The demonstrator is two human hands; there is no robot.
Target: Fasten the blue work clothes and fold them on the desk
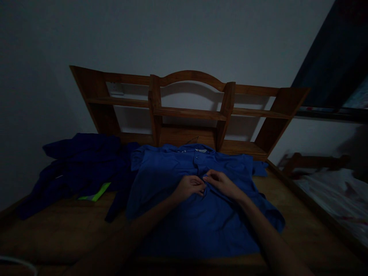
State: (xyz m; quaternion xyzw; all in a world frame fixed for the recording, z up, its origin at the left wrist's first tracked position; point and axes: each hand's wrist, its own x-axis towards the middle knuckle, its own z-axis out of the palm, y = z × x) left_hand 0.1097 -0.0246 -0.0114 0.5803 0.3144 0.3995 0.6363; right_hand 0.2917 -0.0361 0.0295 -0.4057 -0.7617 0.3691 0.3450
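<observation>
Currently, two bare hands at work on one collared blue cloth shirt, which lies spread front side up on the table, collar toward the shelf: left hand (190, 186) and right hand (220, 183), side by side at the front opening of the blue cloth shirt (198, 211). Both narrow, thumbs and fingers pinched on the cloth edge. Counted besides: one crumpled heap of dark blue cloth (86, 157), pieces in it not countable, with one yellow-green patch (99, 193); one brown wooden shelf (191, 113), three bays wide. Heap meets the shirt's left-hand side; shirt's collar lies close to the shelf foot; hem near the front edge. Open room: a bare strip right of the shirt up to the raised rim, plus bare wood before the heap. Surface: brown wooden table (301, 234), dimly lit. Room: plain pale wall (184, 34) behind; whitish crumpled sheet (336, 195) beyond the right rim.
</observation>
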